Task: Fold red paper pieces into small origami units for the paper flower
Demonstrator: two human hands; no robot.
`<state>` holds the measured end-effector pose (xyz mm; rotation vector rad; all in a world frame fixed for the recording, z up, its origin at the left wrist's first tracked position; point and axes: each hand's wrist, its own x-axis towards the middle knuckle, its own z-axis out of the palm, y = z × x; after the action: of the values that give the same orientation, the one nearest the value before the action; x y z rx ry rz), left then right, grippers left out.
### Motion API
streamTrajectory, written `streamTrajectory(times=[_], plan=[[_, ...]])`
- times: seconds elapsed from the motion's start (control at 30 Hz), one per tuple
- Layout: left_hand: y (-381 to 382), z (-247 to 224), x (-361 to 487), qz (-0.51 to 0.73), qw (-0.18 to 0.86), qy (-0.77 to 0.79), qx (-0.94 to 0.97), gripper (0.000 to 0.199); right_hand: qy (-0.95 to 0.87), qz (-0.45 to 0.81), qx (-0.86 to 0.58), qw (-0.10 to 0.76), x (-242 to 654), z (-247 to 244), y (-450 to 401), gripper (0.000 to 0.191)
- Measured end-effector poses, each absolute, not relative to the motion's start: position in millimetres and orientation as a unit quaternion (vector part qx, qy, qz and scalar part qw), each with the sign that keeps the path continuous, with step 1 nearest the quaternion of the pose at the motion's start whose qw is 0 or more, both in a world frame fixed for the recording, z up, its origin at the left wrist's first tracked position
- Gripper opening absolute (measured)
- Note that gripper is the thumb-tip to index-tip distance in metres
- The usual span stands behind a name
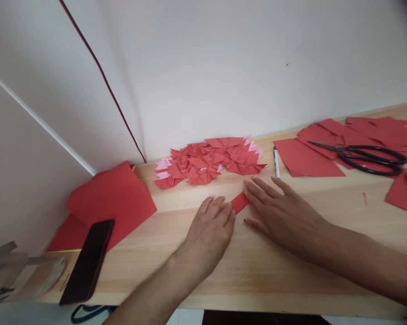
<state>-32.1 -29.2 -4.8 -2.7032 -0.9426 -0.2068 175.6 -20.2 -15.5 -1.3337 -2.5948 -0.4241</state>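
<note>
"Where's the red strip (240,203)?"
"Mid-table (145,262): left hand (210,234) curled over one end, grip unclear; right hand (278,208) open, flat on the other."
"What's done?"
"Folded pieces (205,161) line the back edge; farther right, sheets (306,159) lie unfolded."

Free room and obstacles on the counter (138,259).
Open wood lies between the phone (88,262) and the left forearm (166,282), and again between the forearms from the front edge inward; this middle lane is closed at its far end by the strip (240,203), bridging the left grip (212,232) and right grip (278,205). Beyond the right forearm (359,259), a broad passage holds only a small scrap (365,198), bounded behind by loose sheets (308,158) and scissors (369,160). Behind the grips, only a narrow band remains before the folded pile (206,164); the pen (276,162) stands in the gap between pile and sheets. The wall (203,67) blocks the rear.
</note>
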Motion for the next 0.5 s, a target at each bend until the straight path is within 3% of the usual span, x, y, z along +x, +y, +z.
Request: streamTrajectory(times=[0.13,0.5], plan=[[-30.1,-3.9,-32.3,-0.070,0.142,-0.327,-0.932,0.029,-0.905,-0.098,-0.391,0.136,167.8,-18.9,-30.1,0.054],[-33.3,-7.0,-31.0,-0.082,0.166,-0.320,-0.929,0.027,-0.893,-0.118,-0.426,0.087,180.7,-19.3,-18.8,0.056]])
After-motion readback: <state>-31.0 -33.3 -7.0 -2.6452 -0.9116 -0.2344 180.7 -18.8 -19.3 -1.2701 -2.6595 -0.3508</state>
